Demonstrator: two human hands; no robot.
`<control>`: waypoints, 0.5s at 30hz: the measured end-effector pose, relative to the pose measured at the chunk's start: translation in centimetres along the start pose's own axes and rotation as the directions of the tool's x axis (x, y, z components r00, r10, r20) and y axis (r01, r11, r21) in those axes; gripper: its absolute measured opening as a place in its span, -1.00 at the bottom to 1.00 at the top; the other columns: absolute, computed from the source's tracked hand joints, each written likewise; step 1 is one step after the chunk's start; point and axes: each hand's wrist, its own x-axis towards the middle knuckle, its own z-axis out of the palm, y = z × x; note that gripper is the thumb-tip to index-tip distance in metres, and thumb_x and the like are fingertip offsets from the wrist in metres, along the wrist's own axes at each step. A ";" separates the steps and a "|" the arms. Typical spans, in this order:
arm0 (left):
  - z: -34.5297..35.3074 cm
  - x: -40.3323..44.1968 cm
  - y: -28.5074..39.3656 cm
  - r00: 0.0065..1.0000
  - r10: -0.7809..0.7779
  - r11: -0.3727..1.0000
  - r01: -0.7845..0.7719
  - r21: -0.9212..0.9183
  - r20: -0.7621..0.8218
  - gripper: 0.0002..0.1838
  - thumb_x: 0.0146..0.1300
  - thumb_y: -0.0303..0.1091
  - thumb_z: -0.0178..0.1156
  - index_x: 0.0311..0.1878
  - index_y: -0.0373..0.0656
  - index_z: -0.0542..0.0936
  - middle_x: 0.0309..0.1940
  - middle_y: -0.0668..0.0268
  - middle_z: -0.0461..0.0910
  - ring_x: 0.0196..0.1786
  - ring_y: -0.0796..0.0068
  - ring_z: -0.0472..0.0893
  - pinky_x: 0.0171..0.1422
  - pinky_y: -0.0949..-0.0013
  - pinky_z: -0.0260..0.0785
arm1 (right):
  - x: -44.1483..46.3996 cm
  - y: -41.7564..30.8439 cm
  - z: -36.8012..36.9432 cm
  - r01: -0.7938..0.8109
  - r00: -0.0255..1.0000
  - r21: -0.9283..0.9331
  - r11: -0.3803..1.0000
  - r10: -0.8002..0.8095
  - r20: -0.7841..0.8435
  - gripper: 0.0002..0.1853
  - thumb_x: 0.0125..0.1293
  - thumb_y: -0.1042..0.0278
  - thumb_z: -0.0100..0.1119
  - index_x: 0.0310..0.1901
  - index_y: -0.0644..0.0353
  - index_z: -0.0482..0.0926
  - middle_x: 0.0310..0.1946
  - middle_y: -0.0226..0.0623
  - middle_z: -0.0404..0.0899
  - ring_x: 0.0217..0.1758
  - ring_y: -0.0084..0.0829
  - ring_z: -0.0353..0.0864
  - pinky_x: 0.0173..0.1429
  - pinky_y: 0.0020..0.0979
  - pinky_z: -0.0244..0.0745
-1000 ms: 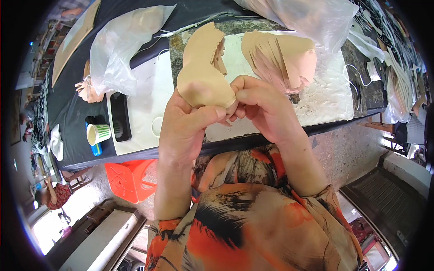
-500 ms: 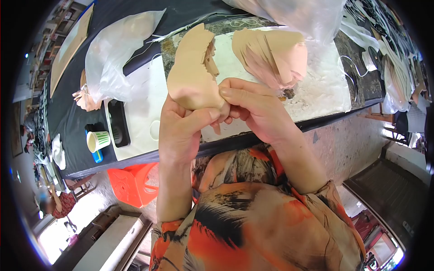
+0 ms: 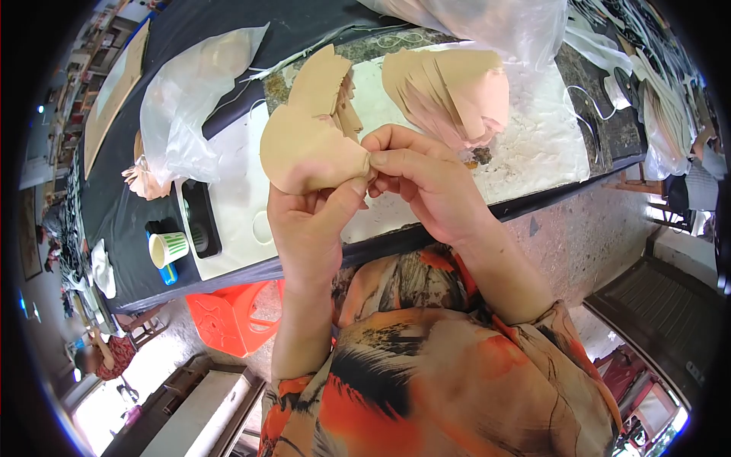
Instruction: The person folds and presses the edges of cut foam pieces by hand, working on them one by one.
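A thin tan piece with a rounded edge [image 3: 308,148], like cut leather or lining, is held up over the worktable. My left hand [image 3: 308,228] grips its lower edge from below, thumb on top. At its right corner, my right hand [image 3: 426,179] pinches the edge between thumb and fingers. Just behind it lies a stack of similar tan pieces [image 3: 316,80] with stepped edges, partly covered by the held piece. Farther right, a fanned pile of tan and pinkish pieces [image 3: 476,95] rests on the white board [image 3: 533,152].
On the left are a clear plastic bag [image 3: 179,107], a dark phone-like object [image 3: 201,221] and a paper cup [image 3: 167,249]. Another plastic bag [image 3: 510,30] lies at the back. A red stool [image 3: 228,316] stands below the table edge. Another person [image 3: 110,356] is at far left.
The held piece has swung left and flattened, so its broad rounded face shows apart from the stack. Both hands keep their grip. The whole view has shifted slightly.
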 end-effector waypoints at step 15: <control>1.0 -0.2 0.9 0.992 -0.122 0.988 0.119 -0.098 -0.029 -0.58 0.11 -0.65 0.21 0.08 -0.31 0.43 -0.18 0.21 0.59 -0.22 0.47 0.61 -0.23 0.48 0.48 | -0.1 0.1 0.7 0.076 0.996 -0.069 0.995 -0.079 -0.044 -0.85 0.32 0.38 0.04 -0.19 0.28 0.49 -0.41 -0.43 0.47 -0.36 -0.64 0.38 -0.23 -0.57 0.34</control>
